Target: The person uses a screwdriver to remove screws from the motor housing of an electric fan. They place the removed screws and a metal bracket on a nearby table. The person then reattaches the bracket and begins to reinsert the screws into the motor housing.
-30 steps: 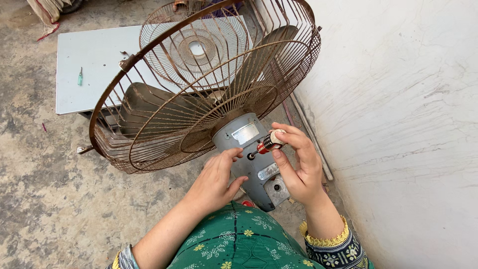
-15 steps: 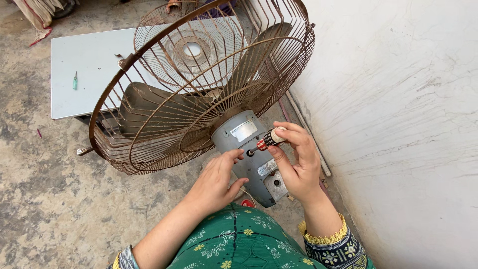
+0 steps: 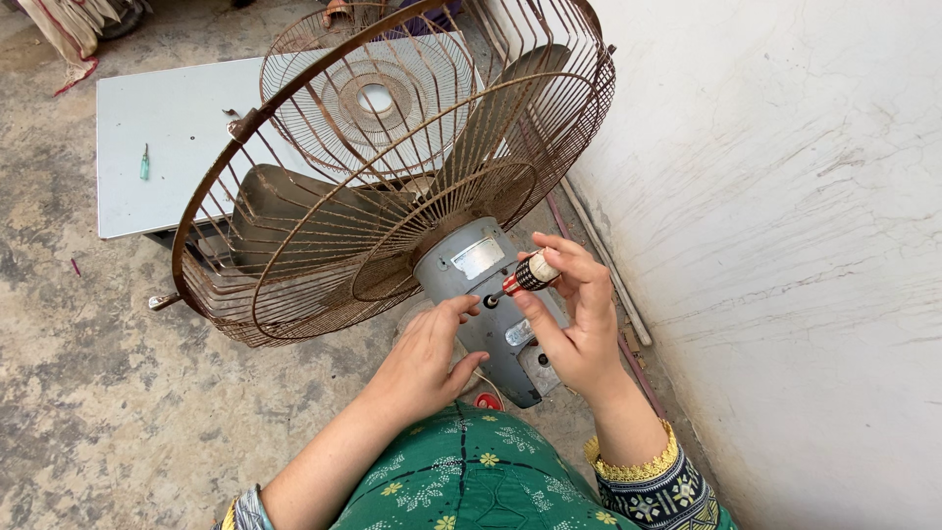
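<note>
A rusty wire fan cage (image 3: 294,236) with grey blades inside leans over the floor, joined to a grey motor housing (image 3: 471,270). My right hand (image 3: 574,319) grips a short screwdriver (image 3: 528,275) with a red, black and white handle, its tip set against a hole in the housing. My left hand (image 3: 427,358) rests against the housing's lower left side, fingers curled on it, holding nothing loose.
A pale grey board (image 3: 167,137) lies on the concrete floor behind the fan, with a small green screwdriver (image 3: 145,162) on it. A white plastered wall (image 3: 785,245) rises on the right. Thin pipes (image 3: 603,255) run along its base. My green patterned clothing (image 3: 471,481) fills the bottom.
The screwdriver handle has turned and tilted in my right hand, its tip now at the housing hole. The view has shifted slightly; the left hand stays on the housing.
</note>
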